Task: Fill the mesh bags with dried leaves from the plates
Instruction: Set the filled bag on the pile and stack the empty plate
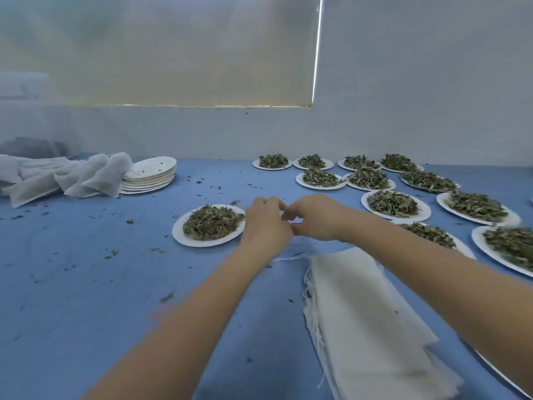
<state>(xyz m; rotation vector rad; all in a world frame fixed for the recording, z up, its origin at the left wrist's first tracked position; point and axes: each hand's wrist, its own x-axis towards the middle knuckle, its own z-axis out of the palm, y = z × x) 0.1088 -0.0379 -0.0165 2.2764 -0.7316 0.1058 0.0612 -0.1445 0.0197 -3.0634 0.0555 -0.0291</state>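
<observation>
Leaf plate (184, 236) touching left hand (266, 223), mesh bags (366, 319) below

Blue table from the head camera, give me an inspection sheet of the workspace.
Surface: blue table, strewn with leaf crumbs.
Job's things: nearest plate of dried leaves by the hands; more filled plates at right; flat mesh bags in a pile, drawstrings trailing.
Clutter: stack of empty plates; heap of white mesh beside it.
Hands: left hand and right hand meet, fingers curled; anything held is too small to tell.
Cables: nothing seen.
Surroundings: white wall, drawn blind.
</observation>
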